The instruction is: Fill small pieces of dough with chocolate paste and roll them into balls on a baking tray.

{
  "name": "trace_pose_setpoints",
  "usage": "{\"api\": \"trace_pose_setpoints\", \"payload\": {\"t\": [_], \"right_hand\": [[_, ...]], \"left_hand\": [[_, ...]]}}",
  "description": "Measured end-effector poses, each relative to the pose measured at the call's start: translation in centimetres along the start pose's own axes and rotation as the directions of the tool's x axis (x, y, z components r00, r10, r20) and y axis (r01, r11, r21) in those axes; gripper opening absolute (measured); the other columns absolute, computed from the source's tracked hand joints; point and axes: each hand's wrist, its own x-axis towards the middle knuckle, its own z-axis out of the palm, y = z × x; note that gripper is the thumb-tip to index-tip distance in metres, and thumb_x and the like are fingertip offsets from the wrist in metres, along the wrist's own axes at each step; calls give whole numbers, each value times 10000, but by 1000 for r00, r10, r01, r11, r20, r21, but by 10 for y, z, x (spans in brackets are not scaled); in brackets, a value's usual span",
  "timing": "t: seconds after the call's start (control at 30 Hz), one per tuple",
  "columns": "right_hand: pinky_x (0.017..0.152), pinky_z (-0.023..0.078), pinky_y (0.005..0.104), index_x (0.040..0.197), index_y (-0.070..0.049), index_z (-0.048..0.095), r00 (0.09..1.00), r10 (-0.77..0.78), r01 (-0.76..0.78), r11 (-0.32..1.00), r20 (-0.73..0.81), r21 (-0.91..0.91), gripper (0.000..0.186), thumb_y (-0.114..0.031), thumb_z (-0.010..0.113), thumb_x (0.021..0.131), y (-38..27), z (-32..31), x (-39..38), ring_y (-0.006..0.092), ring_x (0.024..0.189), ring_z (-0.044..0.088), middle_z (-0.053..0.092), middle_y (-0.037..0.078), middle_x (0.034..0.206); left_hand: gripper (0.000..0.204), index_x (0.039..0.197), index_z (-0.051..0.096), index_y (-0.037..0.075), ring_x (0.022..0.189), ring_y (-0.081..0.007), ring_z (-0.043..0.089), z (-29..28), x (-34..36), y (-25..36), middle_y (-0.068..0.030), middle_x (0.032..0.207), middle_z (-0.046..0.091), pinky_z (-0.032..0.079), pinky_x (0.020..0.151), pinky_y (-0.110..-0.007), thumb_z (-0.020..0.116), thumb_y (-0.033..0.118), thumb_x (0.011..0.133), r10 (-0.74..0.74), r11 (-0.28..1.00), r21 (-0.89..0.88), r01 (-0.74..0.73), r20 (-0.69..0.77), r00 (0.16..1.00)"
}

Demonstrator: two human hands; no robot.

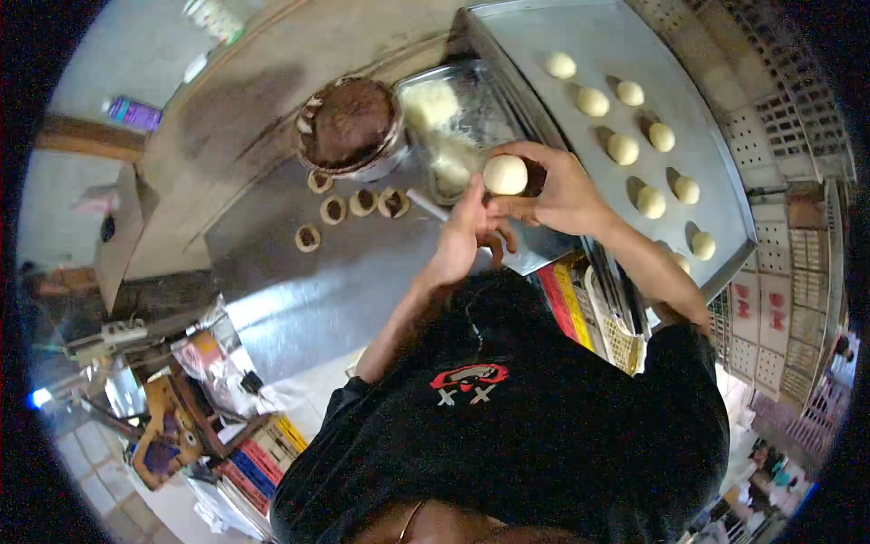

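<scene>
A smooth, pale dough ball [505, 175] is held up between my hands, over the near edge of a metal tray. My right hand [566, 195] curls round its right side, with dark brown stuff visible beside the ball within the grip. From the left, my left hand [464, 231] presses its thumb side against the ball, its other fingers bent below. A thin whitish stick [428, 205] meets the left hand; whether that hand grips it I cannot tell. Several flattened dough pieces [333, 210] with dark filling lie on the metal worktop, left of my hands.
A tub [349, 127] heaped with dark brown filling stands behind the filled pieces. Beside it, the metal tray [494, 86] holds pale dough and flour. At right, a large baking sheet [535, 36] carries several dough balls. Crates [616, 349] stand below; a purple-labelled container [134, 113] is far left.
</scene>
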Motion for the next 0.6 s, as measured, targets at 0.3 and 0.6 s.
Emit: {"api": "trace_pose_setpoints", "payload": {"t": [0.3,0.6], "right_hand": [[742,534,328,1124,-45,636,812,154,-288,945,-563,-157,478,-310,772,750,99,-168,64,192,807,670,703,127,917],[804,518,443,1133,-33,628,964,117,-261,249,-239,-933,598,-516,623,780,296,-292,126,329,938,658,675,174,1035]], "left_hand": [[688,1501,183,133,679,-149,595,-65,-14,-52,-138,1027,649,468,523,-247,565,272,947,149,968,244,-64,-349,925],[646,1453,293,87,721,-202,631,-250,-138,-114,-148,1044,619,491,550,-319,600,277,918,397,859,500,109,-785,475]]}}
